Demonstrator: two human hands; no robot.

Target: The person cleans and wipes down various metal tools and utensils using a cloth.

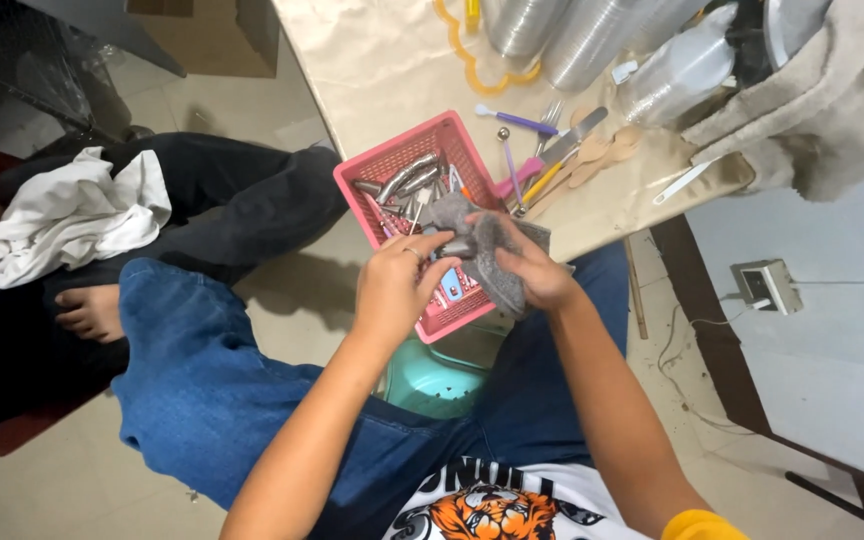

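grey cloth (pixel 492 255) sits between both hands over the near end of the pink basket (pixel 392 165), wrapped round a small metal piece (pixel 457 246). left hand (pixel 397 285) fingers closed on that metal piece. right hand (pixel 542 275) clamped on the cloth from the other side. basket hangs over the table (pixel 382 70) edge, full of metal utensils (pixel 407 180). just past it: wooden spoons (pixel 597 152), a purple spoon (pixel 514 120). farther back: stacked clear cups (pixel 572 35).
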